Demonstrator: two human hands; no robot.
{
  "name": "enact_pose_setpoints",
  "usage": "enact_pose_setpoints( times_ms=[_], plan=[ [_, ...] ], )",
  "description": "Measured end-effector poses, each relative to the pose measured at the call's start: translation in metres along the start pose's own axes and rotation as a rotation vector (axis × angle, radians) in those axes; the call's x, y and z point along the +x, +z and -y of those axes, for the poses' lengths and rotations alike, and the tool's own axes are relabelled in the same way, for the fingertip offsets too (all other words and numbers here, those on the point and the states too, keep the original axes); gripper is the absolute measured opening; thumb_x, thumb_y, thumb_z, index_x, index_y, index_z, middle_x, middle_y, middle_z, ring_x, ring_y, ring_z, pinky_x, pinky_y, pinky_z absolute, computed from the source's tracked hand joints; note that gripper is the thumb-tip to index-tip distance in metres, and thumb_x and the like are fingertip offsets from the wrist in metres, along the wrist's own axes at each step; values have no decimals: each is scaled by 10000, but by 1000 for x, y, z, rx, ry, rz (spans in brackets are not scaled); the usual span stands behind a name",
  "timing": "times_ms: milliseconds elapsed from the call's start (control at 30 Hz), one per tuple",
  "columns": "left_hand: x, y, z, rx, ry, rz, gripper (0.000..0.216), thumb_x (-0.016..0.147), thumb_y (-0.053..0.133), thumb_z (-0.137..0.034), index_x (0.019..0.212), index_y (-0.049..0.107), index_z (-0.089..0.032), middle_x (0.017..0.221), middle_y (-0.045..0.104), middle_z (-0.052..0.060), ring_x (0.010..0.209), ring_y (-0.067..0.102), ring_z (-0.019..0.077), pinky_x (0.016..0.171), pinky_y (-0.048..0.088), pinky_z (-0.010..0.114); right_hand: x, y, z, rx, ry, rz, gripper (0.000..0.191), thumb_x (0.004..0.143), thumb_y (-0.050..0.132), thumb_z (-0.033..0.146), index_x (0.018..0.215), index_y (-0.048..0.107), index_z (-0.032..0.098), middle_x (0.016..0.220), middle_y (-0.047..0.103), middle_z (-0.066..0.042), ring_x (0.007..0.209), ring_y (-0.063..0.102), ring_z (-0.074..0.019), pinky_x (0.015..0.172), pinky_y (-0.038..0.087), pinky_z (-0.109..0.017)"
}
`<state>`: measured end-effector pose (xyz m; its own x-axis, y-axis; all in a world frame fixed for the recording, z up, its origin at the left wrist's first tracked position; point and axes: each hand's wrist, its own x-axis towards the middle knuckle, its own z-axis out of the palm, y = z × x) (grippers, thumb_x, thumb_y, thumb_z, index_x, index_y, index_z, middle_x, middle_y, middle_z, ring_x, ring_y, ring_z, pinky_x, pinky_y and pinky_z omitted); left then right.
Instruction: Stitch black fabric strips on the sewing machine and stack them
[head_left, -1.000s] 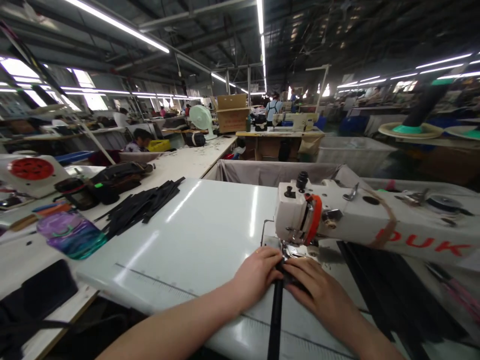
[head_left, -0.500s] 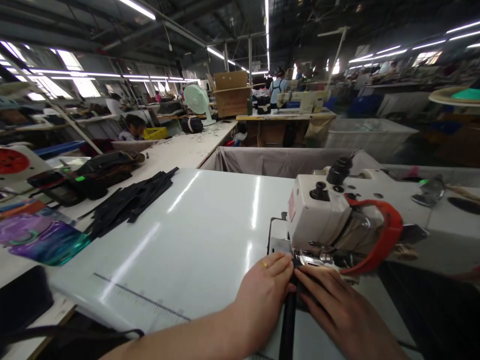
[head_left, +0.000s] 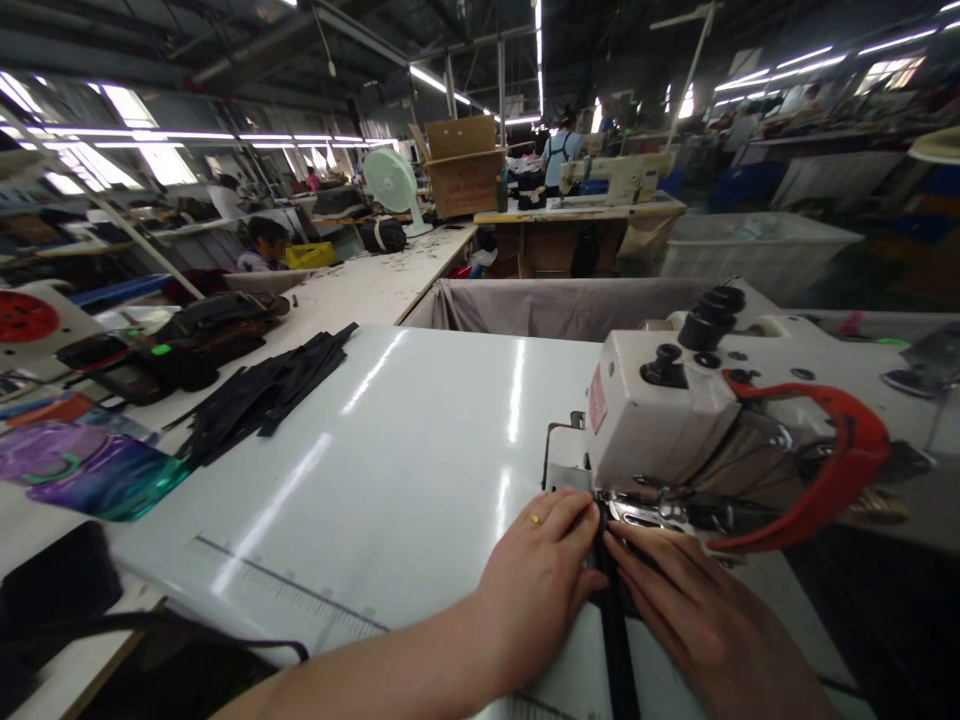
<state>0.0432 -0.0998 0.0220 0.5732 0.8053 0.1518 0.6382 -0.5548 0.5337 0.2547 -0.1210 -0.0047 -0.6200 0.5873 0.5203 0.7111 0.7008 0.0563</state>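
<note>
A long black fabric strip (head_left: 619,650) runs from the near edge up to the presser foot of a white sewing machine (head_left: 645,410). My left hand (head_left: 536,585), with a ring on one finger, grips the strip from its left side, its fingertips close to the foot. From the right, my right hand (head_left: 697,600) presses its fingers together against the strip, just below the metal foot. The needle point and the strip's far end are hidden behind my fingers and the machine head. A red curved guard (head_left: 847,460) sits on the machine above my right hand.
A pile of black strips (head_left: 266,390) lies left of the white machine table (head_left: 420,450), near a purple and teal pouch (head_left: 97,470). A fabric-lined bin (head_left: 525,305) stands behind the table. Farther back are a fan (head_left: 391,182), a cardboard box (head_left: 463,170) and other people.
The view has shifted, so machine and hands appear slightly farther right. Both hands stay at the presser foot with the black strip between them.
</note>
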Motion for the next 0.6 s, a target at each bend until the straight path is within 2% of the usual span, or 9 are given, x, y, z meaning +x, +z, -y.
enact_pose_setpoints(
  times_ms=[133,300,600],
  plan=[
    [0,-1,1,-55,33,-19,446,922,593,-283,1341,529,-144,1379,561,84,1327,458,219,1194,305,386,-1,2,1,5,24,-7,379,997,350,126,1295,581,170,1227,641,-86,1059,625,-198,911,522,-323],
    [-1,-3,5,-61,36,28,465,923,585,-268,1367,509,-154,1420,530,81,1359,432,213,1200,295,412,-2,5,2,14,46,-8,367,1002,357,153,1283,591,180,1189,654,-84,982,644,-194,889,536,-323],
    [0,-5,2,-58,37,31,469,914,560,-217,1373,496,-144,1429,517,95,1368,421,224,1202,285,430,5,1,5,-72,2,-18,358,1007,325,131,1199,627,143,1131,668,-96,923,646,-191,857,534,-314]
  ],
)
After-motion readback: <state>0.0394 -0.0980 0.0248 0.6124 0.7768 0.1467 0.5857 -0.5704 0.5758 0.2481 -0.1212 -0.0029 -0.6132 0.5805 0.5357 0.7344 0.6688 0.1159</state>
